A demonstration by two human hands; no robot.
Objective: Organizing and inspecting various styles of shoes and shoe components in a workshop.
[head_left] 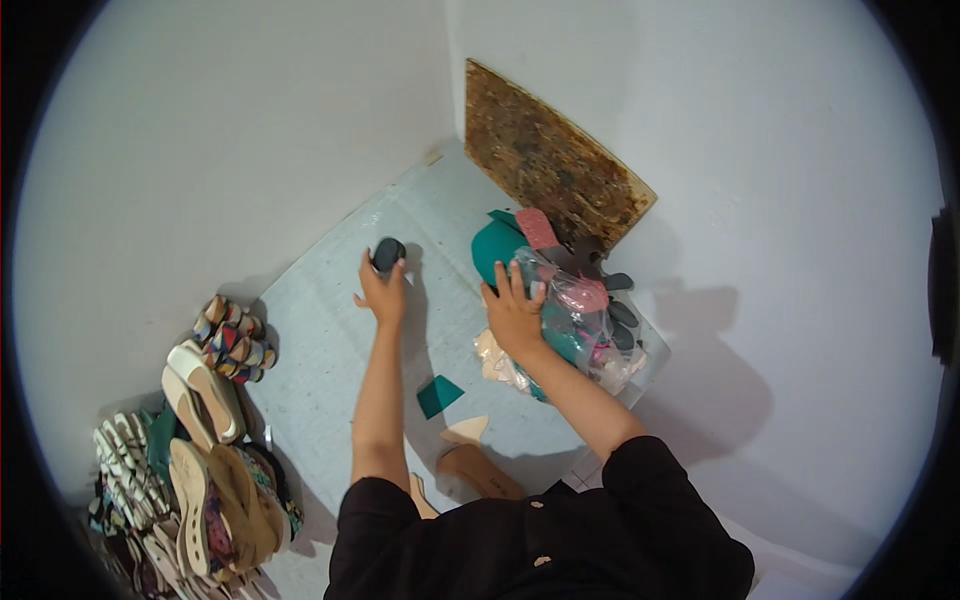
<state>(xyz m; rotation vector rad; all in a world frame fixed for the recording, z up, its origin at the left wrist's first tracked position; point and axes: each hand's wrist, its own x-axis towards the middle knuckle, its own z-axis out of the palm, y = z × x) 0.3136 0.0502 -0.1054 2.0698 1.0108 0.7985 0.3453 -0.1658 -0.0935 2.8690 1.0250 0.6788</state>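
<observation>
1. Pinching the dark rounded block [384, 251] between thumb and fingers, my left hand [383, 287] sits toward eleven o'clock on the pale table [310, 310].
2. I judge it light, firm and hardly fragile; its sides look easiest to hold.
3. My right hand [515, 315] lies spread over the clear bag [566, 318], near three o'clock.
4. That plastic looks slippery and crowds my right; a green scrap [438, 396] lies at six, shoes [200, 390] at eight.

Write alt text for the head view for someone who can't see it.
The left hand holds a small, rounded, dark object over a pale grey surface, while the right hand is spread over a clear plastic bag among green and pink pieces. Multicoloured footwear is piled at left.
</observation>
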